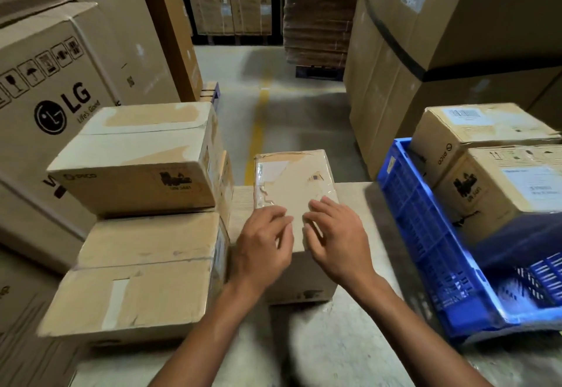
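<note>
Small tan taped cardboard box (pixel 293 185) sits centre of grey table (pixel 334 341). Right hand (pixel 337 240) fingers flat, released, on its top; left hand (pixel 263 242) fingers bent, grasp unclear. We judge opening starts; next: lift clear tape (pixel 262 195) edge.

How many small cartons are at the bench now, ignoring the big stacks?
5: middle carton on the bench; top left carton stacked on bottom left carton; far right carton and near right carton at the blue crate. Another may hide behind the left stack.
</note>
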A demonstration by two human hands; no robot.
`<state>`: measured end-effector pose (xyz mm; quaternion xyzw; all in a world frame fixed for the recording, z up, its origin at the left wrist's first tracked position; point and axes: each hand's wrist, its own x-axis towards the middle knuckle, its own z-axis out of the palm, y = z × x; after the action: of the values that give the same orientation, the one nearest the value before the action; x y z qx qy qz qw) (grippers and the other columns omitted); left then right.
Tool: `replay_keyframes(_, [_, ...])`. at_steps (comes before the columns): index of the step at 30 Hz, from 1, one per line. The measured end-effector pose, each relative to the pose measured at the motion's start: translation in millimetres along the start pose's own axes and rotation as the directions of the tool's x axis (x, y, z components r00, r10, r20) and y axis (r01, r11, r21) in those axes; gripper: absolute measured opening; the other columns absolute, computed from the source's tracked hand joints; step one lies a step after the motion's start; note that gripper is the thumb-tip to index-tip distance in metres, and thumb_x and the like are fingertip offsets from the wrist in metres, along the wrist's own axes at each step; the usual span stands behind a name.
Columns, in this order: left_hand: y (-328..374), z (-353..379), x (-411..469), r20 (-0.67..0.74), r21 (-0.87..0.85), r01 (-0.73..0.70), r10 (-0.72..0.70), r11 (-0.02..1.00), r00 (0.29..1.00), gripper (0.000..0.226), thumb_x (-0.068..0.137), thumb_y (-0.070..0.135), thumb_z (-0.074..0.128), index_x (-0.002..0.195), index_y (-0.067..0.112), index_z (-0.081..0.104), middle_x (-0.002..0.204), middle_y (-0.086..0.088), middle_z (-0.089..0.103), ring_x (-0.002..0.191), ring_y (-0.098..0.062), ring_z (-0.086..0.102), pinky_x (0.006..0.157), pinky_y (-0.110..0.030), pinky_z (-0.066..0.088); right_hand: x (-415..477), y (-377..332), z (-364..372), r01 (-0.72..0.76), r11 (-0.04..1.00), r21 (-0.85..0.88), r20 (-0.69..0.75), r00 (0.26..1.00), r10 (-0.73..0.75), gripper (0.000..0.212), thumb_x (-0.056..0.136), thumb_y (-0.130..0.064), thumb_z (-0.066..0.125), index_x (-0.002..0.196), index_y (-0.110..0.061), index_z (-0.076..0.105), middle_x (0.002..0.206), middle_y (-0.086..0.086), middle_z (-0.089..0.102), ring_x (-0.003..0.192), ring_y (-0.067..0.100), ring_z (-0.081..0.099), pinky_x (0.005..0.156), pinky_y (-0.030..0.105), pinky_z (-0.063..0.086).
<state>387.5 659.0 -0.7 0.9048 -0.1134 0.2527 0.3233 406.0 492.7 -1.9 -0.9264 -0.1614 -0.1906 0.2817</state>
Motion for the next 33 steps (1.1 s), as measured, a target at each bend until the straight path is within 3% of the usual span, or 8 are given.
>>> replay_keyframes(3, [7,6,-1,0.036,0.021,-0.008,0.007,1.0,0.999,0.022,0.088,0.011,0.059,0.101,0.005,0.075,0.103,-0.007,0.067,0.1,-0.019,0.06,0.09,-0.03,0.051,-3,1,1,0.024,0.998,-0.061,-0.012,1.0,-0.025,0.026,0.089,-0.032,0.056,0.103,-0.02,0.075,0.118,0.0,0.071,0.119,0.021,0.062,0.103,0.044,0.048])
replay_keyframes(8, [9,3,20,0.175,0.159,-0.037,0.008,0.987,0.985,0.016,0.091,0.014,0.056,0.094,0.01,0.072,0.094,-0.002,0.061,0.089,-0.019,0.054,0.076,-0.041,0.052,20,5,-8,0.09,0.964,-0.249,0.133,0.989,-0.058,0.025,0.089,-0.043,0.046,0.089,-0.023,0.061,0.094,-0.004,0.058,0.088,0.021,0.053,0.077,0.039,0.042])
replay_keyframes(12, [6,4,47,0.349,0.285,0.044,-0.146,0.958,0.926,0.041,0.103,0.026,0.043,0.141,0.015,0.052,0.152,-0.006,0.042,0.142,-0.024,0.033,0.119,-0.042,0.026,49,5,-5,0.082,0.955,-0.287,0.224,0.974,-0.016,0.038,0.092,-0.049,0.039,0.106,-0.023,0.062,0.106,0.001,0.058,0.099,0.024,0.053,0.083,0.041,0.044])
replay_keyframes(15, [3,7,53,0.433,0.346,0.07,-0.225,0.936,0.873,0.051,0.107,0.032,0.03,0.156,0.02,0.027,0.167,-0.001,0.014,0.154,-0.02,0.005,0.125,-0.044,0.001,52,6,0,0.142,0.953,-0.268,0.294,0.954,-0.059,0.047,0.095,-0.047,0.033,0.119,-0.017,0.06,0.123,0.005,0.058,0.119,0.027,0.052,0.098,0.044,0.044])
replay_keyframes(19, [-1,9,57,0.423,0.416,0.012,-0.205,0.909,0.883,0.045,0.105,0.031,0.033,0.148,0.021,0.04,0.157,-0.003,0.034,0.146,-0.022,0.026,0.12,-0.046,0.019,58,8,-3,0.166,0.935,-0.315,0.331,0.942,-0.056,0.05,0.094,-0.051,0.029,0.114,-0.019,0.061,0.118,0.003,0.06,0.111,0.025,0.054,0.095,0.043,0.044])
replay_keyframes(23, [-9,17,90,0.282,0.434,-0.003,-0.132,0.901,0.95,0.025,0.098,0.026,0.043,0.109,0.019,0.064,0.114,-0.001,0.059,0.112,-0.025,0.05,0.09,-0.045,0.04,94,10,0,0.108,0.924,-0.368,0.326,0.945,0.019,0.033,0.098,-0.047,0.044,0.112,-0.021,0.058,0.113,0.003,0.055,0.106,0.025,0.05,0.083,0.043,0.041])
replay_keyframes(29, [-32,30,112,0.314,0.324,0.057,-0.164,0.944,0.935,0.034,0.099,0.024,0.044,0.121,0.017,0.069,0.133,-0.002,0.061,0.127,-0.023,0.047,0.098,-0.046,0.044,101,23,15,0.066,0.968,-0.241,0.303,0.953,0.011,0.039,0.099,-0.044,0.045,0.124,-0.018,0.058,0.129,0.006,0.052,0.121,0.026,0.047,0.09,0.043,0.047])
replay_keyframes(33, [-38,32,106,0.089,0.134,0.169,-0.181,0.976,0.979,0.034,0.097,0.028,0.047,0.112,0.012,0.073,0.131,-0.009,0.062,0.125,-0.028,0.048,0.102,-0.047,0.045,101,25,16,-0.155,0.982,-0.109,0.196,0.965,0.174,0.054,0.096,-0.046,0.056,0.141,-0.017,0.05,0.147,0.008,0.042,0.134,0.028,0.04,0.103,0.044,0.044])
